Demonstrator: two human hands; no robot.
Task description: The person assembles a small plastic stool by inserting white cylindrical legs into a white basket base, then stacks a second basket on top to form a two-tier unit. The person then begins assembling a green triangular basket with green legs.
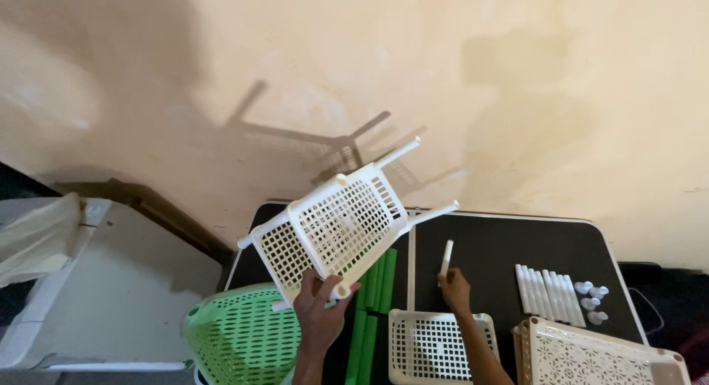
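My left hand point(319, 309) grips the lower edge of a white perforated plastic basket point(336, 231) and holds it tilted up above the black table point(509, 244). Several white tubes stick out of the basket's corners like legs. My right hand point(455, 289) holds a single white tube point(446, 257) upright just over the table, to the right of the basket. Green tubes point(373, 300) lie on the table under the raised basket.
A green perforated basket point(240, 337) sits at the lower left. A white basket point(432, 344) and a cream lattice tray point(598, 355) rest at the near edge. A row of white tubes point(548, 290) and small white caps point(593, 300) lie to the right. A beige wall stands behind.
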